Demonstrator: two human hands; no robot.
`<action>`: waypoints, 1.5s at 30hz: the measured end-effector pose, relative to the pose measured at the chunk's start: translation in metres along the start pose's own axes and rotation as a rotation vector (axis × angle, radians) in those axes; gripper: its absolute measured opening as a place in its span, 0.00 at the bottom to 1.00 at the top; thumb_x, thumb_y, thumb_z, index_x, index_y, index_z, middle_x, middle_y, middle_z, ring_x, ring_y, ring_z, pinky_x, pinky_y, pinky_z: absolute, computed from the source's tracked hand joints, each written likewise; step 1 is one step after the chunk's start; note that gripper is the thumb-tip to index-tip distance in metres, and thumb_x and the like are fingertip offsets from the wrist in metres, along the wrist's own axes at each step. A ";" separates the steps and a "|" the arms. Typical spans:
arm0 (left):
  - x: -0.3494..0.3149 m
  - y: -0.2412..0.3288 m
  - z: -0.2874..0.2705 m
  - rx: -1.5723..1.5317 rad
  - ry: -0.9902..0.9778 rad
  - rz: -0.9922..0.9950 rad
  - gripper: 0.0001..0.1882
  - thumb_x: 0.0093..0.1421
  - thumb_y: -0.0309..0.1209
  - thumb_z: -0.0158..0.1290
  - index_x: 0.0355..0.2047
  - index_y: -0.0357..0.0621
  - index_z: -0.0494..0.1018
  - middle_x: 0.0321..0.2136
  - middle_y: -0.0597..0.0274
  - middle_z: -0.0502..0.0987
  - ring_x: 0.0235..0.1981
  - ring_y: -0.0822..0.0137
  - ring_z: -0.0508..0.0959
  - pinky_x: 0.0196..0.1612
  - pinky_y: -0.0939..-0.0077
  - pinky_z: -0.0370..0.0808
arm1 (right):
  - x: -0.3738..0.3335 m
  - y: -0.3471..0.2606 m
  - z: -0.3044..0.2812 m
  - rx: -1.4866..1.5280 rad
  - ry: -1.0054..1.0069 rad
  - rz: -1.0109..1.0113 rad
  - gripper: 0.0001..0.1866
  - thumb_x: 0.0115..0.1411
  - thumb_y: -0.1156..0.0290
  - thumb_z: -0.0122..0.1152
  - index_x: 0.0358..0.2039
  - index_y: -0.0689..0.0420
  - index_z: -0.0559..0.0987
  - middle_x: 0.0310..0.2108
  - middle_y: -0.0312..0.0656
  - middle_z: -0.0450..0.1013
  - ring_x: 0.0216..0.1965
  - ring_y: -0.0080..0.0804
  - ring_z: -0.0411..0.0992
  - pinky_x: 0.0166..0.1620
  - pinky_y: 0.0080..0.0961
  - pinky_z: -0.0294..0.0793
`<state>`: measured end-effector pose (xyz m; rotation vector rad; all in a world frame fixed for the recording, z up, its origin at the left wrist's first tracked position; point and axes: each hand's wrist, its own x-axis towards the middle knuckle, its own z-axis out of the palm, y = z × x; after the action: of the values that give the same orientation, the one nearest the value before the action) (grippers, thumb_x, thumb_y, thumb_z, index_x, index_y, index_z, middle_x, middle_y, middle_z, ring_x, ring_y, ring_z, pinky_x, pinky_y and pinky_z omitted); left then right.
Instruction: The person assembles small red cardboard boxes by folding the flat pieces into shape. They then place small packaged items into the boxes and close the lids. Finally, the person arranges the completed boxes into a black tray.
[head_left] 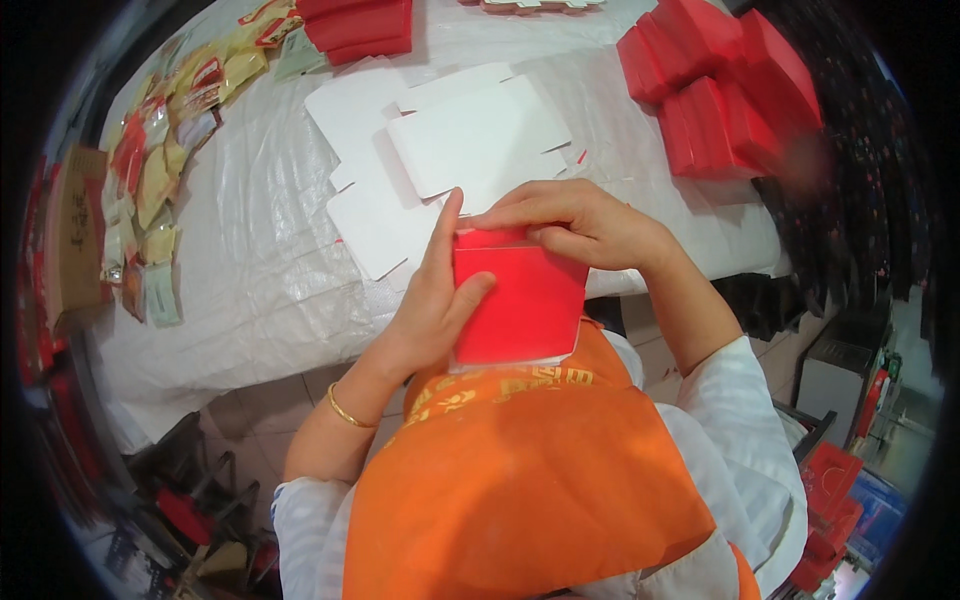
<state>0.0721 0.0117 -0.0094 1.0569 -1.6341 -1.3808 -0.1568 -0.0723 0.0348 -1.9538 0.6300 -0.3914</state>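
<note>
A red cardboard box [520, 305] with white edges is held in front of my orange apron, near the front edge of the table. Along its left side lies my left hand [444, 290], thumb on the red face and fingers up behind the edge. My right hand [575, 222] bends over the top end, its fingers on the flap [495, 238] there. Just beyond the box, flat white card blanks [480, 130] with cut tabs overlap on the table. The far side of the box is hidden.
Red boxes are stacked at the far right [715, 95], with more at the far left [360, 28]. Small yellow, red and pale packets [160, 180] spread along the left side of the white-covered table [270, 250]. A brown carton [78, 235] stands at the left edge.
</note>
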 end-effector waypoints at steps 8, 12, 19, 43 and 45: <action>0.000 0.001 0.002 -0.011 0.020 -0.007 0.39 0.66 0.27 0.47 0.72 0.39 0.40 0.60 0.45 0.61 0.63 0.51 0.64 0.66 0.61 0.59 | -0.003 -0.004 0.006 0.057 -0.036 -0.024 0.27 0.59 0.81 0.43 0.58 0.55 0.76 0.57 0.48 0.70 0.58 0.42 0.70 0.61 0.31 0.66; 0.000 -0.008 0.006 -0.002 0.049 0.000 0.36 0.68 0.28 0.44 0.72 0.41 0.42 0.62 0.44 0.60 0.63 0.52 0.63 0.67 0.61 0.58 | -0.008 -0.008 0.018 0.004 -0.010 -0.017 0.24 0.66 0.77 0.43 0.63 0.56 0.70 0.61 0.50 0.67 0.61 0.46 0.67 0.63 0.34 0.64; 0.005 -0.021 0.020 -0.104 0.097 -0.042 0.32 0.72 0.41 0.39 0.71 0.42 0.44 0.62 0.44 0.61 0.62 0.57 0.64 0.65 0.64 0.59 | -0.019 -0.019 0.028 -0.076 -0.094 0.237 0.27 0.67 0.71 0.46 0.67 0.49 0.64 0.62 0.50 0.65 0.60 0.49 0.66 0.62 0.38 0.66; -0.051 -0.068 -0.074 -0.479 1.287 0.062 0.20 0.69 0.32 0.52 0.56 0.34 0.66 0.50 0.60 0.74 0.48 0.70 0.74 0.52 0.73 0.72 | 0.146 0.030 0.108 0.488 0.166 0.081 0.39 0.65 0.71 0.56 0.72 0.49 0.49 0.53 0.45 0.70 0.52 0.34 0.70 0.56 0.34 0.70; -0.070 -0.077 -0.096 -0.481 1.371 0.049 0.20 0.68 0.31 0.53 0.55 0.30 0.67 0.51 0.57 0.74 0.49 0.68 0.74 0.54 0.71 0.70 | 0.193 0.034 0.089 0.017 0.104 -0.003 0.36 0.63 0.69 0.58 0.70 0.52 0.58 0.56 0.45 0.70 0.53 0.33 0.70 0.57 0.32 0.69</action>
<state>0.1965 0.0330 -0.0732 1.1887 -0.2932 -0.5963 0.0373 -0.1324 -0.0352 -1.9280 0.6882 -0.5009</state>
